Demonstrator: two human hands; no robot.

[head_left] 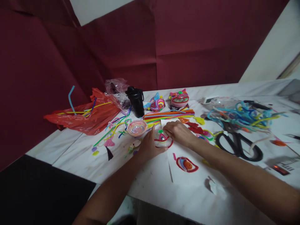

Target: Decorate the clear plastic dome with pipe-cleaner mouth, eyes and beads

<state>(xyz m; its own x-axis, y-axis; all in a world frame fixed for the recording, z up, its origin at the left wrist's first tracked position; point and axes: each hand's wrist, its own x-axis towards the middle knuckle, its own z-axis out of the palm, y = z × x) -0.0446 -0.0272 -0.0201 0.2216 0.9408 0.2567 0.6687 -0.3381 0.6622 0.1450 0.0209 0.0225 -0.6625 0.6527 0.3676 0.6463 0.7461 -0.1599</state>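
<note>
Between my hands, on white paper, is a small clear round ornament (161,142) with red fuzzy trim and a green bit on top. My left hand (150,146) curves round its left side, thumb along the near edge. The bent fingers of my right hand (176,130) are pressed together at its upper right; their tips are partly hidden. Nearer to me, on the paper (180,178), lies an eye-shaped piece (187,164) with a red outline and an orange centre. A pink-and-white bowl (137,128) stands just left of my left hand.
Two decorated ornaments (179,99) stand at the back beside a black lidded bottle (136,101). Pipe cleaners (168,115) lie in a bundle before them. A red plastic bag (93,114) is at left. Black-handled scissors (237,145) and a tangled pipe-cleaner heap (243,115) are at right.
</note>
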